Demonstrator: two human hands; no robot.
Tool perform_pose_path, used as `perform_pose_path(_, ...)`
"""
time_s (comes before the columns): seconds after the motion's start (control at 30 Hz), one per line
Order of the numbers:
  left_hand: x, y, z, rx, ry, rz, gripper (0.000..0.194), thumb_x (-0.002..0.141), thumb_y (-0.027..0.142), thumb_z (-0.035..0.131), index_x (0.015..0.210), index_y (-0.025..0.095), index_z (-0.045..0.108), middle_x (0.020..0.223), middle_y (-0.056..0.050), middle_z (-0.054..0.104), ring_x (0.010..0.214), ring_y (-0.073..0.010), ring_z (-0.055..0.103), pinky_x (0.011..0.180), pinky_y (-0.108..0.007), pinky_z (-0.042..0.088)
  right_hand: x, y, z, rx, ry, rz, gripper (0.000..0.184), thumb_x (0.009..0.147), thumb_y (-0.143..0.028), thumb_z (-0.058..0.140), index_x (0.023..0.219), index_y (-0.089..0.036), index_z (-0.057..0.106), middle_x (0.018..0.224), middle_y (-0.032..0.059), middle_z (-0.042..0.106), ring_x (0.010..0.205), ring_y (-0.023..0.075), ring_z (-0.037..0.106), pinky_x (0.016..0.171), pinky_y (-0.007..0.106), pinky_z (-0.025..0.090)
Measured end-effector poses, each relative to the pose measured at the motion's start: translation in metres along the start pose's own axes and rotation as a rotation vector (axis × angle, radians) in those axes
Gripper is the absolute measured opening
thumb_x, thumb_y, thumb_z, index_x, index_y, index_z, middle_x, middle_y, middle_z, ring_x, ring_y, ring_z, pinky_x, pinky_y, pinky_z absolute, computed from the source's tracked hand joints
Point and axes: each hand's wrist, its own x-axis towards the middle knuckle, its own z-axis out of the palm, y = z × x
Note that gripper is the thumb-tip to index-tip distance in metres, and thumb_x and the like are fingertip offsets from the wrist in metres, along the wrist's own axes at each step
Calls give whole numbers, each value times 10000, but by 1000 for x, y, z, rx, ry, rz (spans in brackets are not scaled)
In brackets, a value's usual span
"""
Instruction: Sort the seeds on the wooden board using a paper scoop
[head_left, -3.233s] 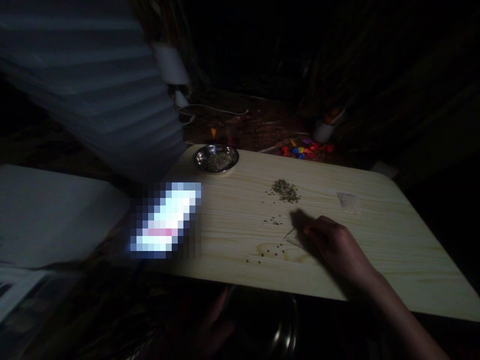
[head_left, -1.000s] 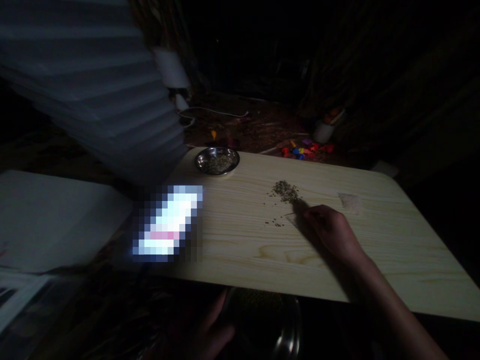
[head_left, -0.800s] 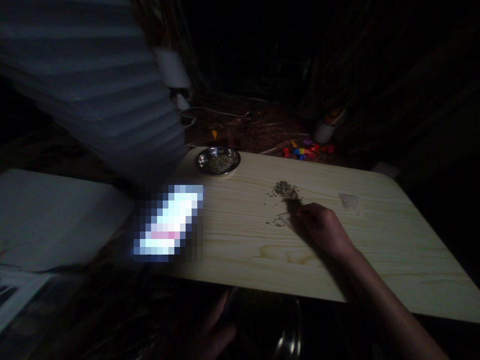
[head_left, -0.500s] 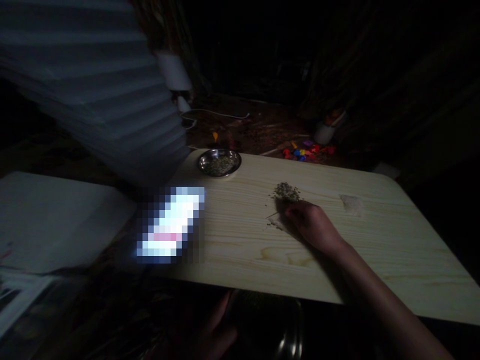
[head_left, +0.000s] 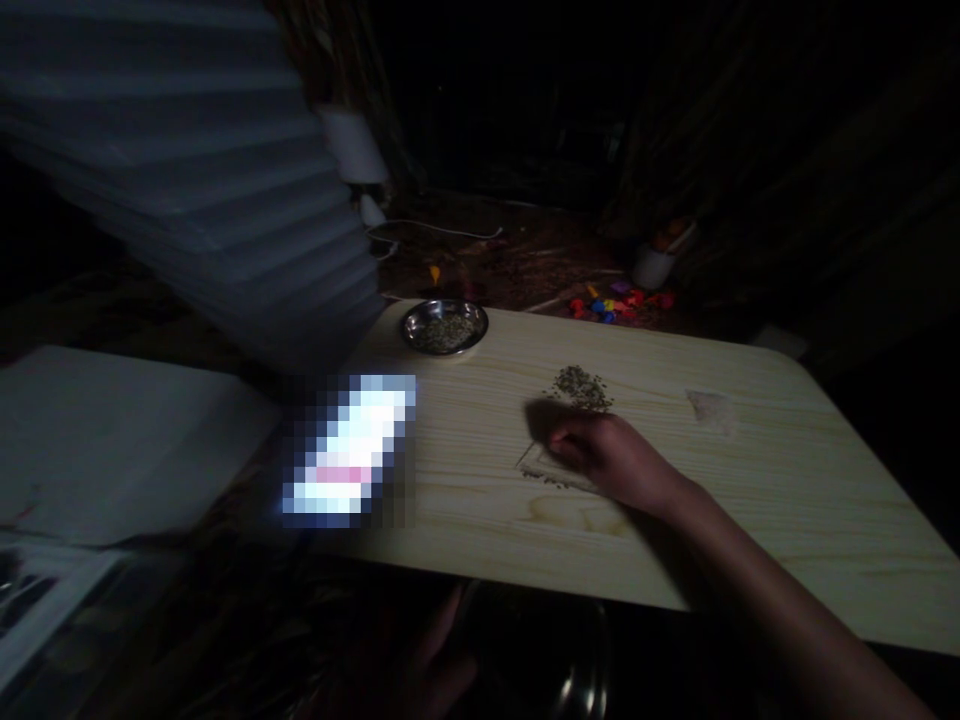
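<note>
My right hand (head_left: 611,455) is closed low over the pale wooden table (head_left: 465,480). A thin dark line shows by its fingertips; whether it is something held or a shadow edge, I cannot tell. A small pile of dark-and-light seeds (head_left: 580,386) lies just beyond the hand. A short row of seeds (head_left: 551,480) lies on its near side, along a pale patch. Below the table's near edge, in deep shadow, my left hand (head_left: 439,665) is closed at the left side of a shiny metal bowl (head_left: 581,685); its other fingers are hidden.
A small steel bowl (head_left: 444,328) with seeds stands at the far left of the table. A glowing, blurred-out screen (head_left: 349,450) is at the left edge. A pale scrap (head_left: 710,412) lies to the right. Colourful small pieces (head_left: 622,300) lie on the floor behind.
My right hand has moved slightly left and towards me, away from the seed pile. The row of seeds on its near side has shifted nearer. My left hand stays at the bowl.
</note>
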Motion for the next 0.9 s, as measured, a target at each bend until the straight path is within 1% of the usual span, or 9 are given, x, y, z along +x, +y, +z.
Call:
perform_pose_path(0.1, 0, -2, 1, -6, 16, 60, 587, 769, 256, 591, 1323, 404, 462, 1429, 69, 422, 1387, -337, 174, 1140, -563, 87, -3, -6, -1, 2, -32, -18, 167, 861, -193, 496, 835, -226, 658, 785, -8, 661, 711, 145, 595, 661, 280, 434)
perform_pose_path(0.2, 0, -1, 1, -35, -36, 55, 489, 776, 223, 565, 1231, 402, 568, 1418, 100, 426, 1392, -346, 133, 1126, -592, 85, -8, -10, -6, 42, -35, -30, 162, 870, -201, 498, 848, -225, 657, 796, -7, 663, 711, 142, 596, 668, 278, 440)
perform_pose_path(0.27, 0, 0, 2, -51, -28, 22, 461, 780, 215, 552, 1209, 378, 594, 1416, 92, 427, 1391, -352, 134, 1117, -602, 118, -15, -11, -12, 93, 6, -16, 155, 878, -217, 501, 872, -219, 657, 822, 4, 670, 740, 146, 606, 691, 278, 449)
perform_pose_path(0.4, -3, 5, 1, -45, 57, 18, 501, 778, 260, 570, 1273, 334, 547, 1419, 41, 436, 1382, -336, 203, 1127, -550, 167, -39, -4, -24, 127, 110, 93, 145, 878, -266, 527, 887, -202, 656, 862, 40, 674, 778, 162, 618, 698, 284, 463)
perform_pose_path(0.5, -4, 7, 2, -13, 101, 7, 553, 766, 245, 566, 1307, 345, 505, 1412, 38, 453, 1378, -334, 226, 1124, -561, 177, -59, 4, -25, 109, 117, 180, 167, 880, -289, 522, 866, -192, 657, 843, 55, 672, 750, 169, 621, 670, 292, 467)
perform_pose_path(0.6, -3, 7, 5, 3, 127, -1, 581, 748, 263, 589, 1314, 347, 495, 1446, 32, 407, 1385, -344, 196, 1125, -580, 135, -71, 9, -20, 128, 123, 235, 182, 879, -299, 516, 868, -184, 658, 842, 63, 676, 748, 175, 627, 673, 303, 473)
perform_pose_path(0.73, 0, -1, 8, 0, 129, 4, 598, 733, 285, 611, 1316, 346, 493, 1460, 24, 385, 1379, -347, 217, 1125, -573, 140, -73, 15, -15, 122, 134, 244, 195, 870, -310, 517, 868, -184, 665, 846, 68, 683, 749, 184, 631, 672, 317, 474)
perform_pose_path(0.83, 1, -8, 7, -18, 118, 42, 637, 716, 269, 626, 1327, 362, 473, 1446, 42, 404, 1382, -331, 221, 1131, -549, 143, -66, 18, -15, 94, 162, 225, 190, 868, -300, 514, 863, -181, 661, 837, 65, 679, 741, 181, 627, 667, 317, 467)
perform_pose_path(0.9, 1, -11, 7, -29, 110, 54, 603, 728, 257, 611, 1308, 374, 495, 1427, 59, 430, 1386, -322, 211, 1137, -536, 132, -60, 16, -16, 91, 155, 199, 180, 874, -290, 512, 858, -185, 657, 829, 55, 675, 736, 171, 621, 666, 309, 461)
